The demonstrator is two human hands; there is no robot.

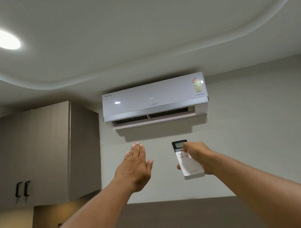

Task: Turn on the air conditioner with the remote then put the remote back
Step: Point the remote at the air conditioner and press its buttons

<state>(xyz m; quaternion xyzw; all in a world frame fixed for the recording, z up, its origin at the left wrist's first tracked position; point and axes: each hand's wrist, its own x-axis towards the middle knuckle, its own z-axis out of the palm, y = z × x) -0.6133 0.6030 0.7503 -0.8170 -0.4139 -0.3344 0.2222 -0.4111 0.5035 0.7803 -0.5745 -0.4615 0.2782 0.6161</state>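
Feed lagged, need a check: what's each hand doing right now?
Left hand: open, flat, empty, raised below the air conditioner.
Right hand: closed on the remote, thumb on its buttons.

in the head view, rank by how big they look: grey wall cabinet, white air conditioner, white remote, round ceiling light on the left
1. Grey wall cabinet with black handles
2. White wall-mounted air conditioner
3. Round ceiling light
4. White remote with dark screen, in the right hand; it is nearer the camera, so true size is unsure.

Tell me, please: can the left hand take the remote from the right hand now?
Probably yes. The left hand is open and empty, raised beside the remote, with only bare wall between them. The right hand grips the remote's right side; its left edge is free.
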